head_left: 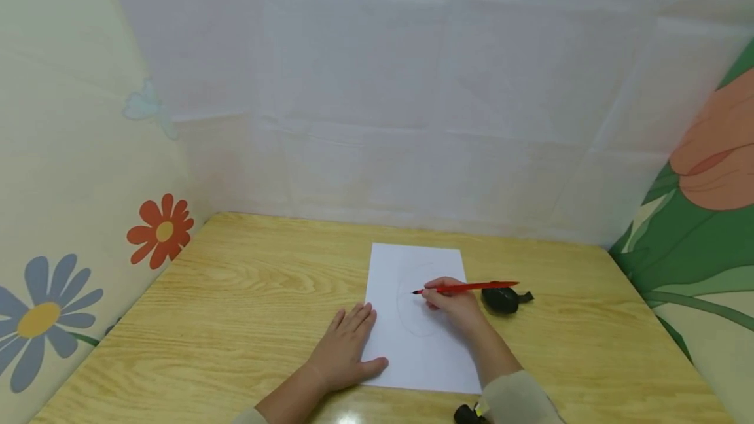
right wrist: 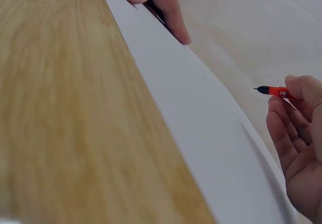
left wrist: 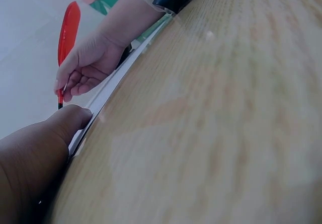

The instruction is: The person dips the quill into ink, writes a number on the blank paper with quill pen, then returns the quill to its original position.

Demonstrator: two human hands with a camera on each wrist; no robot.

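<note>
A white sheet of paper (head_left: 412,365) lies on the wooden table, bearing a faint curved outline. My left hand (head_left: 347,349) rests flat on the sheet's left edge, fingers extended and thumb across the lower part. Over the middle of the sheet, my right hand (head_left: 456,303) pinches a red pen (head_left: 477,286) near its black tip; the tip points left. In the left wrist view the back end of the pen (left wrist: 69,30) is broad and feather-shaped. The right wrist view shows the fine point of the pen (right wrist: 276,91) raised above the paper (right wrist: 176,98).
A dark rounded object (head_left: 499,300) with a short stem-like end sits just right of the paper, behind my right hand. The wooden table (head_left: 247,293) meets a white cloth backdrop (head_left: 353,84), with flower-printed panels on both sides. A black device (head_left: 467,414) is at my right sleeve.
</note>
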